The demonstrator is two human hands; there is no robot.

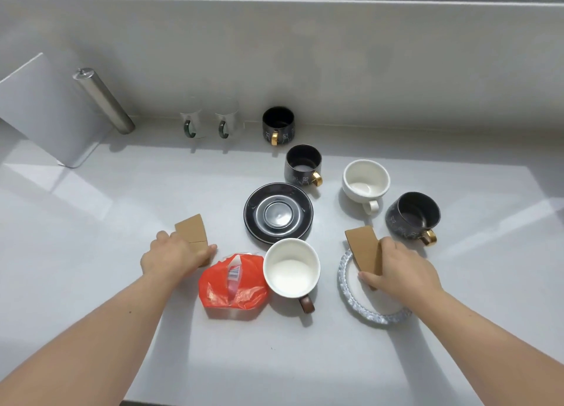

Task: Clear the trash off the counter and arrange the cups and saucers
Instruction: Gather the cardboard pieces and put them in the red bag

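My left hand (172,257) grips a flat brown cardboard cup sleeve (191,230) on the counter, left of a crumpled red plastic bag (232,283). My right hand (396,268) grips a second brown cardboard sleeve (363,248), which lies over the rim of a clear glass saucer (366,312). A white cup with a brown handle (291,271) stands between the bag and the glass saucer. Behind it are stacked black saucers (278,213), three black cups with gold handles (303,164) (413,215) (278,125), and a white cup (366,180).
Two pale mugs with green handles (192,123) (227,122) stand against the back wall. A steel cylinder (103,100) and a white board (45,109) lean at the back left. The counter's front edge (213,401) is close to me.
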